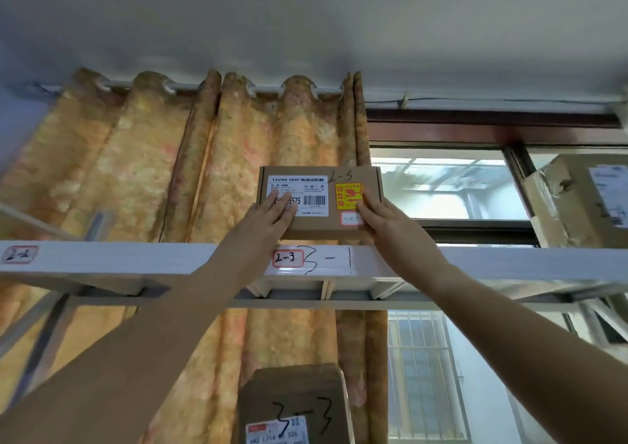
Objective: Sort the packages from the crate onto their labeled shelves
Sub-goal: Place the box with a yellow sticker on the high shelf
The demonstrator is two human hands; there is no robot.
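- A small cardboard box stands on its long edge on the upper shelf, at about 12 o'clock from the middle of the view, its printed face towards the camera. "2-3" is handwritten on its top right corner.
- Directly at 6 o'clock from the box, a red-edged tag on the shelf's front rail also reads "2-3".
- The left hand has its grip released: straight fingers lie flat on the white shipping label at the box's lower left.
- The right hand likewise has a released grip, its straight fingers pressed against the box's right side, over a yellow sticker.
- At 9 o'clock along the rail sits another tag, marked "2-2".
- At 3 o'clock, well apart on the same shelf, stands a large worn carton.
- At 6 o'clock, on a lower level, is a brown parcel marked "3-3".
- Behind hang an orange curtain and a window.
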